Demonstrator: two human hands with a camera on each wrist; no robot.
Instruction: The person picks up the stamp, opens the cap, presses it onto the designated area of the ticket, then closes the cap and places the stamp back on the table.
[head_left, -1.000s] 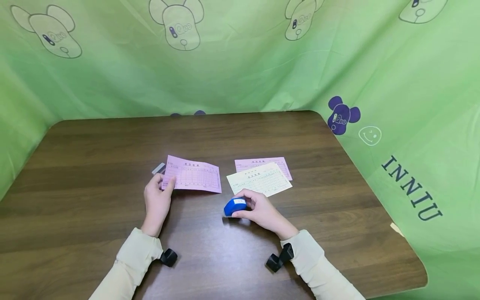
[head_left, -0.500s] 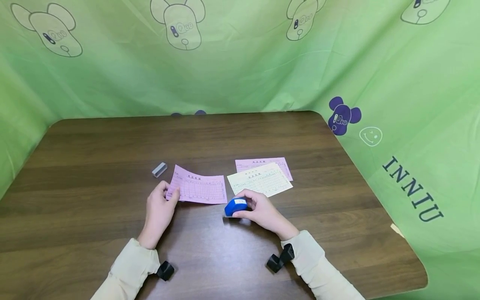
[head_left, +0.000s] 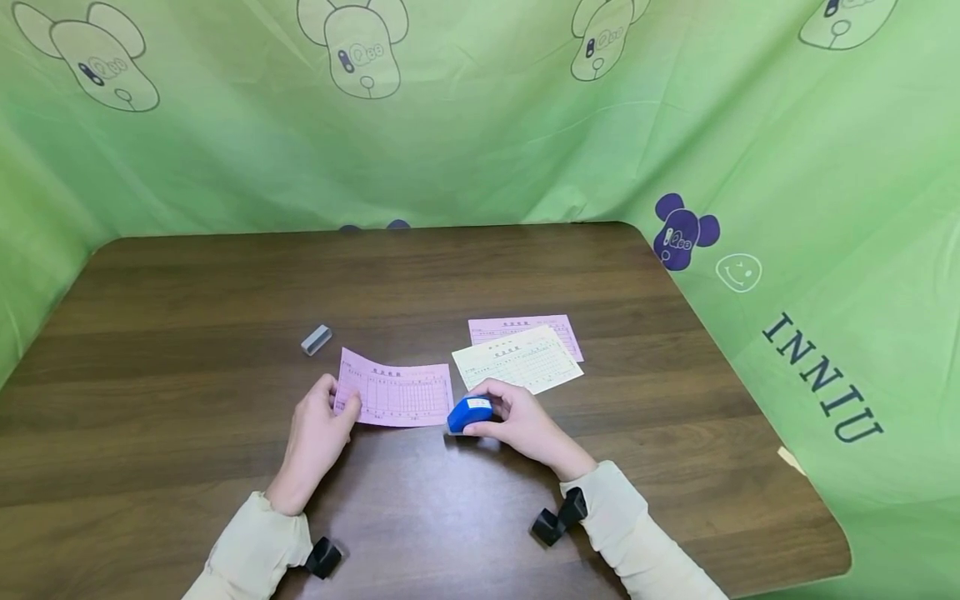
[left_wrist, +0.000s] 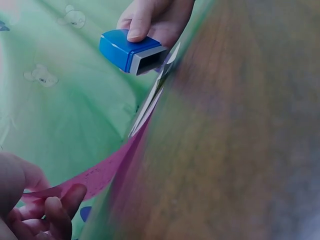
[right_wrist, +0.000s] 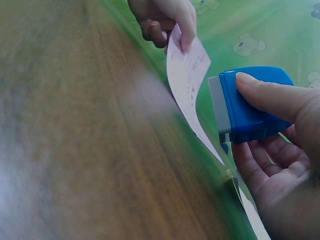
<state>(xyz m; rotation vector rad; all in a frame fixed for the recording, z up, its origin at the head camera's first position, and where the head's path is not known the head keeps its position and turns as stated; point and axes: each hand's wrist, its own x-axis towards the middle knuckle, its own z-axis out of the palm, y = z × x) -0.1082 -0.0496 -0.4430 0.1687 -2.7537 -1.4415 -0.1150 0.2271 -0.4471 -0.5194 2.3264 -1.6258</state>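
Note:
My left hand (head_left: 318,429) pinches the left edge of a pink printed form (head_left: 397,396) between thumb and fingers. The sheet bends, its held edge raised off the table in the right wrist view. In my right hand (head_left: 521,421) is a blue stamp (right_wrist: 257,107) with a white label on top, gripped between thumb and fingers. Its grey-rimmed stamping face (left_wrist: 150,61) is uncovered and held above the table, beside the form's right edge. A grey, block-shaped cap (head_left: 317,340) lies on the table beyond my left hand.
Right of the pink form, a pale yellow printed form (head_left: 517,360) overlaps another pink form (head_left: 566,329) on the brown wooden table (head_left: 187,375). Green patterned cloth (head_left: 480,150) hangs behind the table and along its right side.
My left hand has drawn the pink form towards me and slightly right, lowering it beside the stamp. The grey block, partly covered earlier, now shows whole. My right hand stays in place.

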